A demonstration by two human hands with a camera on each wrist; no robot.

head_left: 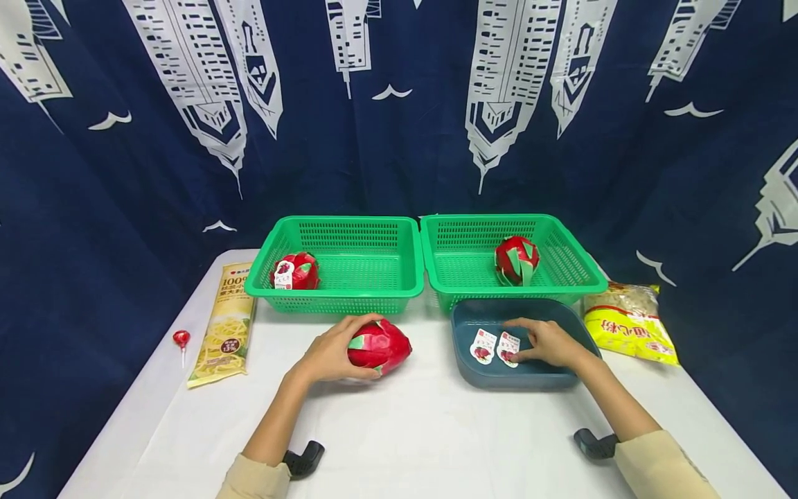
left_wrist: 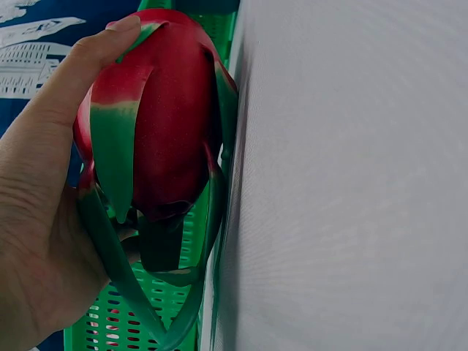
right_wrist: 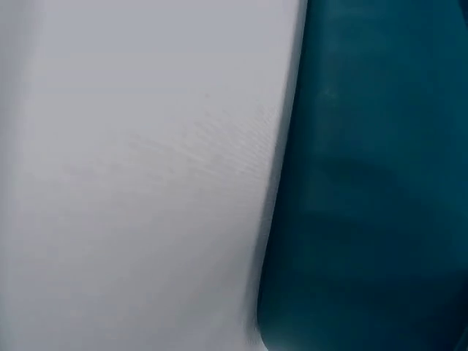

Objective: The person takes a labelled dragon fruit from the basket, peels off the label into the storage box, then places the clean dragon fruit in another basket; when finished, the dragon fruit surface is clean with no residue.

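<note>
My left hand (head_left: 339,352) grips a red dragon fruit (head_left: 382,346) with green scales, at mid-table; the left wrist view shows the thumb along this dragon fruit (left_wrist: 172,124). Inside a dark blue bin (head_left: 480,378), two white labels (head_left: 483,346) printed with a dragon fruit lie side by side. Over the right-hand label (head_left: 508,348) is my right hand (head_left: 548,343), index finger and thumb spread apart, the thumb at the label's lower edge. The right wrist view shows the bin (right_wrist: 373,175) but not the hand.
Two green baskets (head_left: 337,292) stand at the back. The left holds a labelled dragon fruit (head_left: 304,272); the right holds another dragon fruit (head_left: 516,260). A pasta packet (head_left: 227,322) and a red lollipop (head_left: 181,339) lie at left, a yellow bag (head_left: 630,322) at right.
</note>
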